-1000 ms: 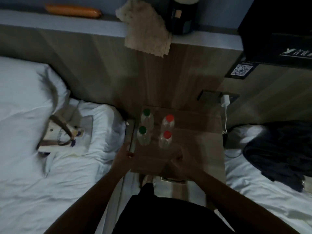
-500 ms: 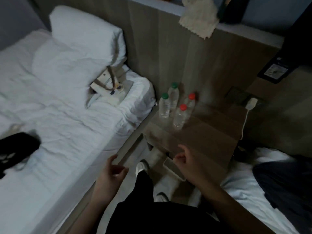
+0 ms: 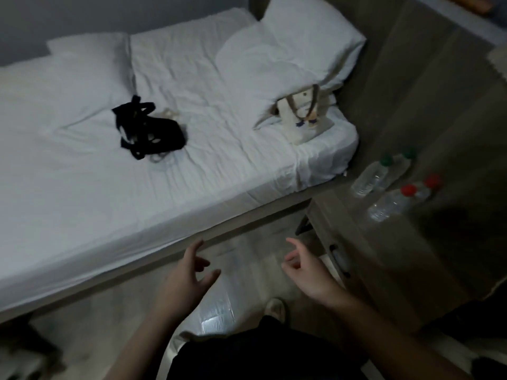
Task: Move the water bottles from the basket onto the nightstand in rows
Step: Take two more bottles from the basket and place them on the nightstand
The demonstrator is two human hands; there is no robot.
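Several clear water bottles stand in two rows on the wooden nightstand [image 3: 411, 242] at the right: two with green caps [image 3: 371, 177] nearer the bed and two with red caps [image 3: 392, 202] beside them. A cream tote bag [image 3: 303, 116] lies on the white bed's near corner by the pillow. My left hand [image 3: 189, 272] and my right hand [image 3: 304, 267] hover over the floor between bed and nightstand, fingers loosely spread, holding nothing. No basket shows clearly.
A white bed [image 3: 153, 165] fills the left and centre, with a black strap-like bundle [image 3: 148, 130] lying on it. A wooden headboard wall [image 3: 411, 91] runs behind the nightstand. My foot [image 3: 275, 309] stands on the pale floor below.
The view has swung left from the nightstand toward the bed. Both hands have drawn back from the nightstand's edge and now hang over the floor.
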